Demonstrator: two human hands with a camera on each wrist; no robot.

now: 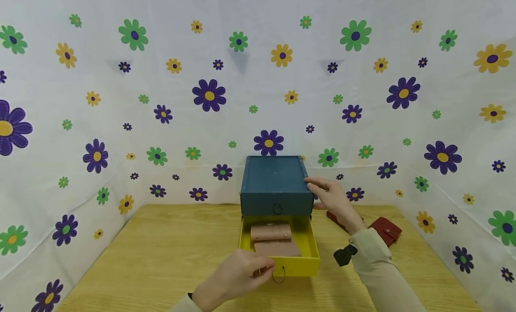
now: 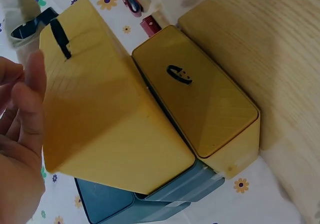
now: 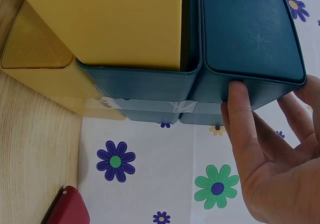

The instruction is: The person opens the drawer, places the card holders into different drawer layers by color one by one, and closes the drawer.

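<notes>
A small drawer chest has a blue top drawer (image 1: 277,204), which is closed. Beneath it a yellow drawer (image 1: 298,267) is pulled out, with pinkish-brown leather pouches (image 1: 271,232) lying inside. My left hand (image 1: 235,276) is by the left part of that drawer's front, fingers loosely bent. In the left wrist view a black loop pull (image 2: 61,38) hangs from the drawer apart from the fingertips. My right hand (image 1: 334,202) touches the right side of the chest's blue upper part, fingers extended along it, as the right wrist view also shows.
Below the pulled-out drawer is another yellow drawer (image 2: 220,103), closed, with its own black loop. To the right on the wooden table (image 1: 181,240) lie a red wallet (image 1: 386,230) and another red item (image 1: 335,218), partly behind my right wrist. A flowered white cloth (image 1: 161,88) surrounds the table.
</notes>
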